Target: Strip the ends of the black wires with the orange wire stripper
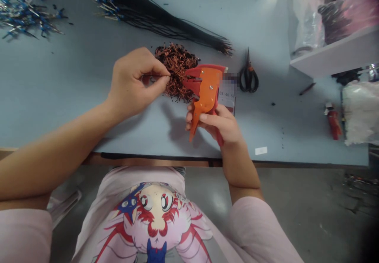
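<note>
My right hand (pixel 223 125) is wrapped around the handles of an orange and red wire stripper (pixel 208 87). The stripper's red jaws point left, over the edge of a heap of short copper and black wire scraps (pixel 174 64). Just left of those jaws, my left hand (pixel 139 79) is closed in a pinch, thumb against forefinger. A thin dark wire seems to run between these fingertips, mostly hidden by them. Behind the heap lies a long bundle of black wires (pixel 166 22), with blue and metal ends at the left and bared copper tips at the right.
Black-handled scissors (pixel 249 79) lie right of the stripper. A pile of blue-and-metal wire ends (pixel 26 16) sits far left. A red-handled tool (pixel 333 123), a pen (pixel 307 89) and a white label (pixel 261 151) are at the right. A shelf (pixel 334 54) holds plastic bags.
</note>
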